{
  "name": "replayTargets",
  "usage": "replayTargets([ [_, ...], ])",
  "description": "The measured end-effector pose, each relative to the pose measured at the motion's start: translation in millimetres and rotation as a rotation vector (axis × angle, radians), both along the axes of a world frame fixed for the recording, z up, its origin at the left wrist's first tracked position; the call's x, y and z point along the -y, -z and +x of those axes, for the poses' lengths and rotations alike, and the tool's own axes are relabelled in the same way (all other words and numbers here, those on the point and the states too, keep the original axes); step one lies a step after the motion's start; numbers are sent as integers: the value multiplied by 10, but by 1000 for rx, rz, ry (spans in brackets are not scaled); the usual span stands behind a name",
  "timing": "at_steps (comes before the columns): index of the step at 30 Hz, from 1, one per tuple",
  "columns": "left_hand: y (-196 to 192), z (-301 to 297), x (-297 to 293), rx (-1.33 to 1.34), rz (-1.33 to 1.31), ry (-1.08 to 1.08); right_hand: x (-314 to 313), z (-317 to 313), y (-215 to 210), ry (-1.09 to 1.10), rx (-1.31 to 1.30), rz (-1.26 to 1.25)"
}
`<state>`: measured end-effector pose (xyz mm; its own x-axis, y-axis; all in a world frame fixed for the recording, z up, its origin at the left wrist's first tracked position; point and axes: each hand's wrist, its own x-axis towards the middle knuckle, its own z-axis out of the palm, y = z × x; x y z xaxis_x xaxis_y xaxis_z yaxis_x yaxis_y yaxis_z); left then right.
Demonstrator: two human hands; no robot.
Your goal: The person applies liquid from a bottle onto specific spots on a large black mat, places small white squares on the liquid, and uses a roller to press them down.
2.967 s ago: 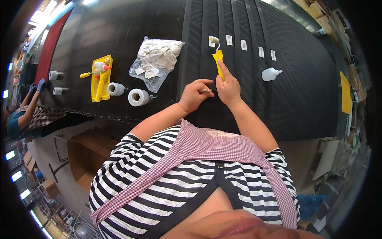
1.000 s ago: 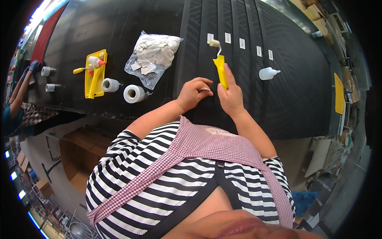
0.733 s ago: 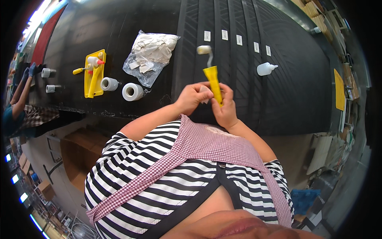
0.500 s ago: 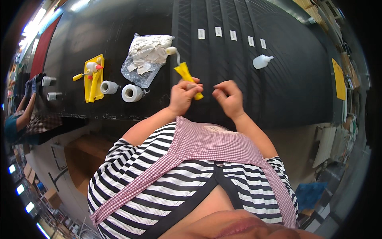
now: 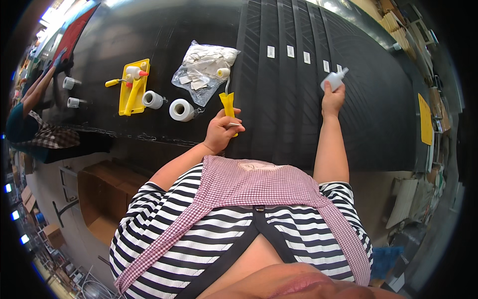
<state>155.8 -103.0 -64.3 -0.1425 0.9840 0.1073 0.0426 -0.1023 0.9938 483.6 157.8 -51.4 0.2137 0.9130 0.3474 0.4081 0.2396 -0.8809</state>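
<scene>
My left hand (image 5: pixel 218 131) is wrapped round the yellow handle of a small paint roller (image 5: pixel 227 103); its white roller head points away from me. A small white piece (image 5: pixel 232 124) sticks out between the same fingers. My right hand (image 5: pixel 333 101), arm stretched forward, grips a white squeeze bottle (image 5: pixel 332 79), its nozzle tilted to the far right. Under and between my hands run several long black strips (image 5: pixel 271 99), each bearing a small white label (image 5: pixel 290 51) near its far part. Beside the roller head lies a clear plastic bag (image 5: pixel 205 62) of white pieces.
Two white rolls (image 5: pixel 181 110) stand left of the bag. Further left, a yellow tray (image 5: pixel 125 97) holds a roller and a red-tipped bottle. A yellow sheet (image 5: pixel 424 118) lies at the table's right edge. At far left, another person's arms (image 5: pixel 44 82) reach over the table (image 5: pixel 164 30).
My right hand has moved right and forward and taken hold of the squeeze bottle, now tilted. My left hand keeps the roller, which now stands more upright. The whole view has shifted slightly.
</scene>
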Motion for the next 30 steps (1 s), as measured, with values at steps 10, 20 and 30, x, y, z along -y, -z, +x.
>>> replayTargets([
  [10, -58, -18, -10, -36, 3, 25, -74, -1584, -441, -466, -467, -524],
  [20, -77, -59, -4, -63, -7, 67, -493, -2210, -304, -451, 170, -74],
  [30, -72, -44, -26, 10, -24, 55, -597, -2172, -270, -399, 387, 167],
])
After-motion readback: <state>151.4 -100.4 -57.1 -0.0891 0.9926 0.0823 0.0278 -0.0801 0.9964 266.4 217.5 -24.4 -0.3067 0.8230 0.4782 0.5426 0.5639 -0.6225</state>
